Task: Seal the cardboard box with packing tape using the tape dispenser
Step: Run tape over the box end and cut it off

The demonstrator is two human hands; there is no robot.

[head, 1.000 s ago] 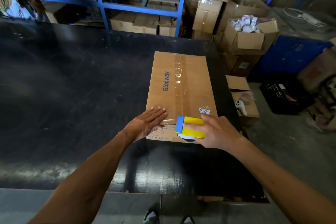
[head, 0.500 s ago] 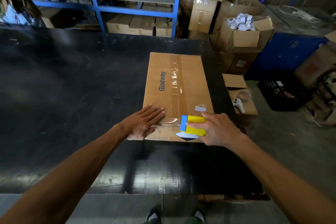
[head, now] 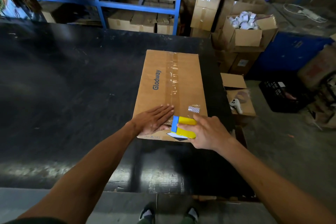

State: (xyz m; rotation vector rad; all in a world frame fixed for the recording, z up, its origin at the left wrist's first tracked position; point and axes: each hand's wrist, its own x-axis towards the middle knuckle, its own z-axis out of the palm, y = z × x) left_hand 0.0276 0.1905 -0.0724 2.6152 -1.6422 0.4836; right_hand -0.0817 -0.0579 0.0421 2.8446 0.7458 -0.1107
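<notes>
Black and scuffed, the worktable point(head: 72, 96) spreads wide and matte under my arms, with a dull sheen along its near edge. One long, flat cardboard box point(head: 171, 85) lies on its right part, plain brown corrugated board with the blue word "Glodway" printed down its left half. A single strip of clear packing tape point(head: 174, 78) runs lengthwise down the middle seam, glossy and wrinkled where it catches the light. A small patterned label point(head: 193, 108) sits near the box's near right corner.

My left hand point(head: 154, 122) lies flat on the near end of the box, fingers spread and straight, palm pressing the board just left of the tape line. My right hand point(head: 205, 132) is curled around the tape dispenser point(head: 183, 126), a blocky piece of smooth yellow plastic with a blue band at its left end. It rests at the near edge of the box, right at the end of the seam, touching my left hand's side.

Behind the table stands blue steel shelving point(head: 134, 5) stacked with small cartons. To the right, an open carton point(head: 249, 29) holds a heap of white rolls, and one black plastic crate point(head: 281, 94) sits on the concrete floor. My two shoes point(head: 147, 213) show below the table edge.
</notes>
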